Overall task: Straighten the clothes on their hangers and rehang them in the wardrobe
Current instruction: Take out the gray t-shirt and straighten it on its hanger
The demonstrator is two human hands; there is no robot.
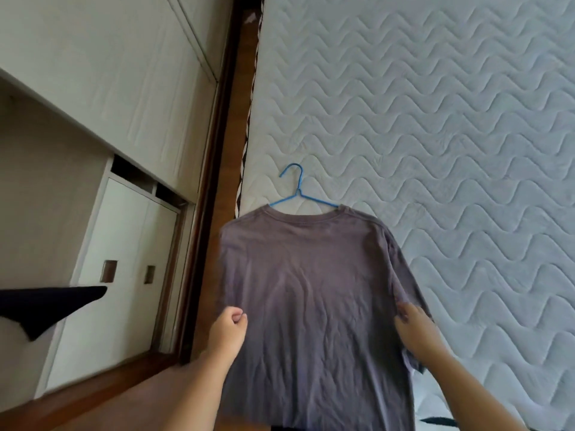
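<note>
On the white quilted mattress (435, 119) in front of you, the mauve-grey cotton T-shirt (311, 275) lies spread on its blue wire hanger (295, 185), with the hook pointing away from you above the collar. Your left hand (228, 329) is curled tight at the shirt's left edge, pinching the fabric. Your right hand (418, 329) grips the cloth at the right side, just below the sleeve. White wardrobe doors (124, 244) stand to your left beyond the brown wooden floor (124, 405), and a dark garment (40, 306) pokes in from the left edge.
</note>
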